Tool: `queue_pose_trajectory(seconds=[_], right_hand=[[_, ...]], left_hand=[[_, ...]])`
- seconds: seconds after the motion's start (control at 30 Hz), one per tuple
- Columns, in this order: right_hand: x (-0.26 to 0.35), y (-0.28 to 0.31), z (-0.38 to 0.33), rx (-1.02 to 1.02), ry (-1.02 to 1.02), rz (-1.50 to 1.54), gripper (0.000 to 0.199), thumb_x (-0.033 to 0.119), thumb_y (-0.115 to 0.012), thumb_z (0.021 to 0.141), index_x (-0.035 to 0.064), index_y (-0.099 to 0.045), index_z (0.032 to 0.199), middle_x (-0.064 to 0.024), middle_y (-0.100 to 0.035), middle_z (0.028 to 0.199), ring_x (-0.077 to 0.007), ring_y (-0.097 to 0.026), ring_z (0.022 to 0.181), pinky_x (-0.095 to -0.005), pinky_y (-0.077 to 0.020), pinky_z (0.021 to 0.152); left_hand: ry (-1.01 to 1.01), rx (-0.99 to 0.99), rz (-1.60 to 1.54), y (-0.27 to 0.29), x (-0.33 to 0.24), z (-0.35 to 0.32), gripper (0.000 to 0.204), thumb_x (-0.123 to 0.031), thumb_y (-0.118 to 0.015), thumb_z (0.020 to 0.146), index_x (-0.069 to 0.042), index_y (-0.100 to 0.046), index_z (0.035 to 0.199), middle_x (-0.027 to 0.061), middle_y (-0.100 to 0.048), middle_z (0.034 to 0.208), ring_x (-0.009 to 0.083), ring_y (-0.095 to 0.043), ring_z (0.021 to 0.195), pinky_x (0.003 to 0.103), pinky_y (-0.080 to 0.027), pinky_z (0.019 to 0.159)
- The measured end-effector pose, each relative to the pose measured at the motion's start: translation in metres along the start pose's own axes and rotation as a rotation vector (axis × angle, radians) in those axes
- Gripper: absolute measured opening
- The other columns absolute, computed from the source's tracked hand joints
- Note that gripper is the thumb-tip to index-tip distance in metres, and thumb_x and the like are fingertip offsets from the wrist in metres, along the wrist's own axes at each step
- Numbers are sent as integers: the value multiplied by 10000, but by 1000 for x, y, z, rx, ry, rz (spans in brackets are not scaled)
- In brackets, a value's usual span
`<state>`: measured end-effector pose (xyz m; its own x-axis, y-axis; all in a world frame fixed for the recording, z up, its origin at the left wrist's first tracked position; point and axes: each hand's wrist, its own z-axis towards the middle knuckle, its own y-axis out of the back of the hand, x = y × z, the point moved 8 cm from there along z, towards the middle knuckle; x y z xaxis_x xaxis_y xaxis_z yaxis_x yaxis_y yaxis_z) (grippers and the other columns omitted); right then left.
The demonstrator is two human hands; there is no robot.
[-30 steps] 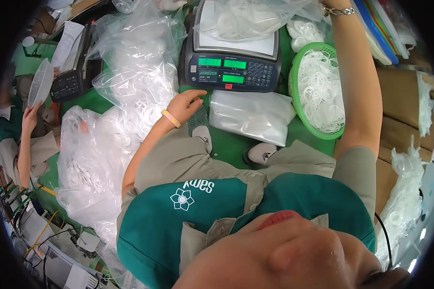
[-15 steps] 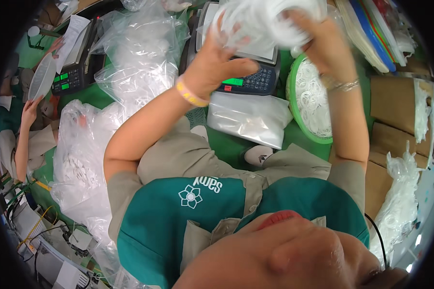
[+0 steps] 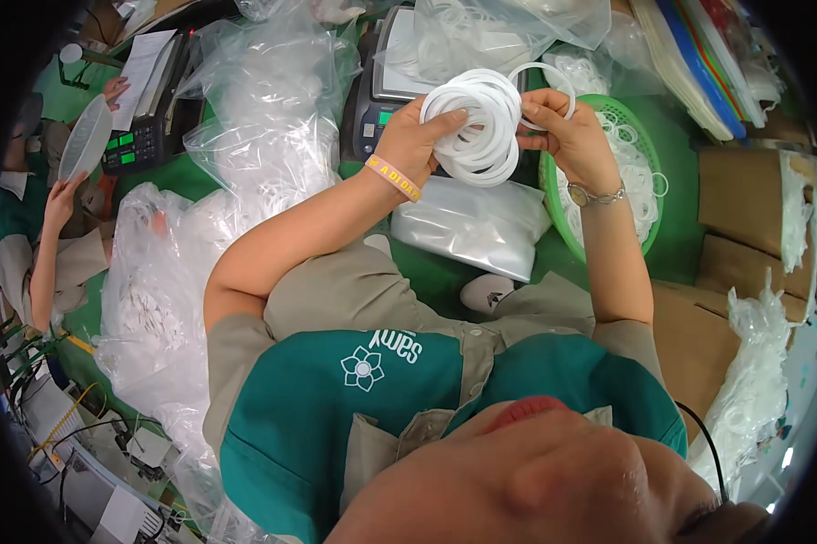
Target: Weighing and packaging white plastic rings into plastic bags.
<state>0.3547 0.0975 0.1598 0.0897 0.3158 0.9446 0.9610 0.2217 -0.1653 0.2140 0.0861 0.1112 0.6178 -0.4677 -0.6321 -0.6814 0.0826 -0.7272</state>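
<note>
A thick bundle of white rings [image 3: 481, 150] is gripped in my left hand [image 3: 410, 138], its thumb pressed across the front. My right hand [image 3: 572, 136], fingers pinched, holds a single white ring [image 3: 563, 76] pulled out to the right of the bundle. Both hands are above the near side of a digital scale [image 3: 367, 122], partly covering its keypad. On the scale's plate lies a clear plastic bag [image 3: 481, 34] with more white rings inside. Below my right wrist, a green basket [image 3: 554, 213] holds loose white rings, one hanging at its right rim.
A folded clear plastic bag [image 3: 472, 222] lies in front of the scale. Large clear bags [image 3: 263, 118] of white parts fill the left. Cardboard boxes [image 3: 739, 195] stand at right. At far left a co-worker's hand [image 3: 62, 199] holds a pale oval object [image 3: 87, 140] beside another scale [image 3: 141, 150].
Both hands have come nearer to me from over the scale. My left hand, earlier spread, now grips the ring bundle. The right hand, earlier blurred at a roll of rings, now pinches one ring.
</note>
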Motion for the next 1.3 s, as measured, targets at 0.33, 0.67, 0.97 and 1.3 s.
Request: queue_pose_trajectory(seconds=[0.33,0.67,0.97,1.3], right_hand=[[155,33,-26,-577,897,-827,176,55,-492,817,-26,-521,971,-92,-591,871,-165,-578,804,-271,-461,708],[102,13,-25,-343,741,-899,351,58,-523,800,-12,-453,1136,-90,-533,1048,-151,-526,921,-259,-430,786],[-103,1,-52,-118,-45,120,292,48,-583,741,11,-533,1026,-31,-572,941,-98,-527,827,-230,-415,744],[-63,153,-108,-780,211,86,317,44,-548,750,-46,-483,1047,-107,-548,988,-203,-565,848,-316,-498,691]], left_hand=[[134,100,34,-16,26,5,267,-33,-586,757,-3,-511,1013,77,-594,916,152,-590,795,271,-490,695],[117,39,-14,-10,14,-6,319,-42,-571,771,-27,-461,1071,64,-571,959,144,-559,876,271,-458,768],[-63,346,583,-16,44,-2,316,-88,-566,783,9,-474,1070,49,-549,963,103,-500,850,243,-407,770],[-775,-109,829,15,-135,26,763,-189,-670,700,-55,-219,1301,104,-340,1243,202,-404,1037,305,-363,829]])
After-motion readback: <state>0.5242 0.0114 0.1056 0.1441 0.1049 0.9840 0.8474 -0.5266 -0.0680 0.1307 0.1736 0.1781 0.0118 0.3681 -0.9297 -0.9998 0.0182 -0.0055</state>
